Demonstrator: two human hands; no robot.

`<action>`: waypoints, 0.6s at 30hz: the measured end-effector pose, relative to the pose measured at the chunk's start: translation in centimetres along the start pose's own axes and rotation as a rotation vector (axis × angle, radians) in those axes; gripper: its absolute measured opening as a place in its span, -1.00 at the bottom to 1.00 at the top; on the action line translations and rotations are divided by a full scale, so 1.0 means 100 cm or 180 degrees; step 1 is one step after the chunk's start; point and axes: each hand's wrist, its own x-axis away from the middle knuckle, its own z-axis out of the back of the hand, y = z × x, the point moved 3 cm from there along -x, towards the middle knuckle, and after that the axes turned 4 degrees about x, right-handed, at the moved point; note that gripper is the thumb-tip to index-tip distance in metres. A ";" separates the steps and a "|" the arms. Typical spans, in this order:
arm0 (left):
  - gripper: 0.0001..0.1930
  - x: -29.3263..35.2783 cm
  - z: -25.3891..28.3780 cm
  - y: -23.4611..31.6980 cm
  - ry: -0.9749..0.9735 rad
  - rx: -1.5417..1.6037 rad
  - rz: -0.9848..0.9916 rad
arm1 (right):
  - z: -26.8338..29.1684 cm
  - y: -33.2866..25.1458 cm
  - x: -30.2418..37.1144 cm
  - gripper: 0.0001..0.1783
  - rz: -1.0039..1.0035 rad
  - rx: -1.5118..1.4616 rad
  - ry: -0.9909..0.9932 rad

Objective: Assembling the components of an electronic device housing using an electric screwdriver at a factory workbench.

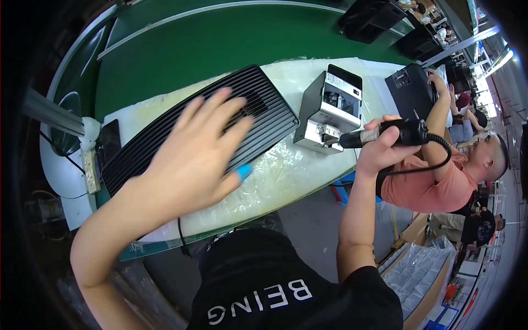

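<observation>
My left hand (198, 148) is spread flat over a long black ribbed panel (267, 91), with blue tape (243, 172) round its thumb; whether the palm touches the ribs is hidden. In my right hand (379, 151) is a black corded electric screwdriver (410, 132), held level with the fingers wrapped round its body. Its tip points left, at the front of a small grey-and-black screw feeder (333, 104). The tip is close to the feeder's outlet, but I cannot tell whether it touches a screw there.
Clear plastic film over white padding (258, 181) covers the bench. A dark phone-like slab (111, 137) and a power strip (91, 171) lie at the left. Beyond runs a green belt (220, 49) with black boxes (371, 21). A co-worker (434, 181) handles a black box (410, 88) at right.
</observation>
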 end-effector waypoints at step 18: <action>-0.27 0.083 -0.024 -0.013 0.0790 -0.0129 0.0822 | -0.143 -0.225 -0.007 -0.27 -0.0411 -0.1822 -0.1436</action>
